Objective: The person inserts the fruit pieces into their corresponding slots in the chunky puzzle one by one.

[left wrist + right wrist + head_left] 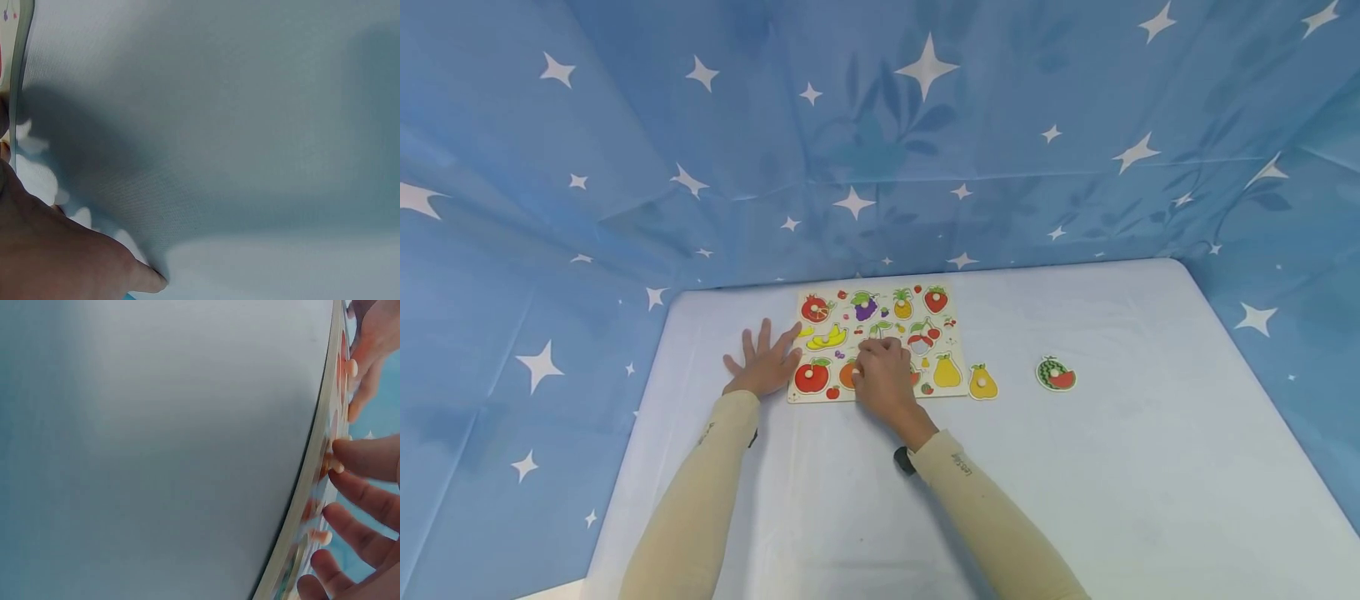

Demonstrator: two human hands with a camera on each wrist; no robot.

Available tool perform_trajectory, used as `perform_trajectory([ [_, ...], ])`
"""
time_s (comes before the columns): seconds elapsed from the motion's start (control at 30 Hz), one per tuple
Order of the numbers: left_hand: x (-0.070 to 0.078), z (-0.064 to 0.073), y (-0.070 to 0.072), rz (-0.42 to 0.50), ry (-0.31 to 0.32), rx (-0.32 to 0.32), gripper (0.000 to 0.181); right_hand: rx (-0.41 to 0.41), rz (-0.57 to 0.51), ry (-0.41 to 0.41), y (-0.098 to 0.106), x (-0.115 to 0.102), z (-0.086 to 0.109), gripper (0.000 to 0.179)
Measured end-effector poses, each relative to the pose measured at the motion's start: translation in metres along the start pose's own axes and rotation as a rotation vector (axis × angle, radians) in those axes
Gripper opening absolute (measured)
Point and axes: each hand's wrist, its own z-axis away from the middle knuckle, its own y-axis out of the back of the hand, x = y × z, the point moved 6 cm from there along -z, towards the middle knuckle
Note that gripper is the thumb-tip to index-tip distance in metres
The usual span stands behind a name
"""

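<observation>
A wooden fruit puzzle board (958,337) lies flat on the table. My left hand (762,365) is spread beside its left edge, thumb and forefinger touching that edge. Over the lower middle of the board, my right hand (883,379) pinches a small knob (336,464) on a puzzle piece between thumb and forefinger. The piece itself is mostly hidden by the hand. Next to it the orange piece (847,375) shows partly. A red apple piece (812,377) sits at the lower left, with its knob (352,367) upright.
A loose pear piece (982,383) lies at the board's lower right corner, beside the pear picture (947,372). Farther right lies a watermelon piece (1056,374). A blue star-patterned curtain (880,142) surrounds the white table (1150,467).
</observation>
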Motion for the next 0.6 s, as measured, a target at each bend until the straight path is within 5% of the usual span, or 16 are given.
perform_trajectory([
  [0.07, 0.0, 0.0, 0.0, -0.003, -0.001, 0.001, 0.069, -0.014, -0.016, -0.003, 0.0, 0.001, 0.001, 0.021],
  [0.27, 0.0, -0.001, 0.0, -0.013, 0.0, 0.0, 0.068, -0.081, -0.07, -0.015, 0.0, 0.008, 0.001, 0.08],
  [0.6, -0.001, 0.0, 0.0, -0.008, 0.0, -0.004, 0.069, -0.043, -0.239, -0.022, 0.026, 0.05, 0.012, 0.092],
])
